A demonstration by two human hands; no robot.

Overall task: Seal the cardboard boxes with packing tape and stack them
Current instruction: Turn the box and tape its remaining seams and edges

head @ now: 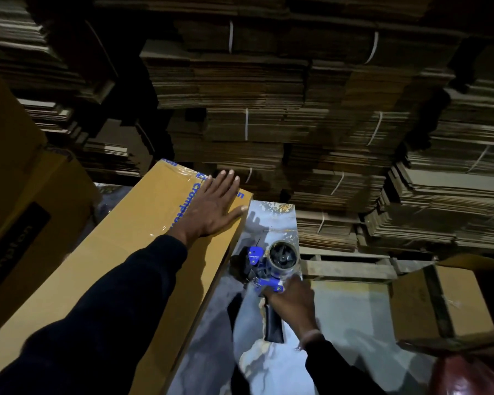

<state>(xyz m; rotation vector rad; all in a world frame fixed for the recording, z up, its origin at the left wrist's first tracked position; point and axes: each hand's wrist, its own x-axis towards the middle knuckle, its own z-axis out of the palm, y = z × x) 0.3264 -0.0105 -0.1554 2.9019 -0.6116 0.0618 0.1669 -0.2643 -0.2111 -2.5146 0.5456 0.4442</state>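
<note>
A long yellow-brown cardboard box [131, 252] with blue lettering lies on a grey table [274, 223]; clear tape shines across its far end. My left hand [214, 206] rests flat on that far end with fingers spread and straight. To the box's right, a blue and black tape dispenser [264, 266] with a tape roll lies on the table. My right hand [293, 300] is on the dispenser near its black handle; how its fingers lie on the far side is hidden.
More yellow boxes [20, 195] stand stacked at the left. An open brown carton [445, 303] sits at the right, with a red object [468, 377] below it. Tall piles of bundled flat cardboard [268, 109] fill the background behind a wooden pallet [348, 266].
</note>
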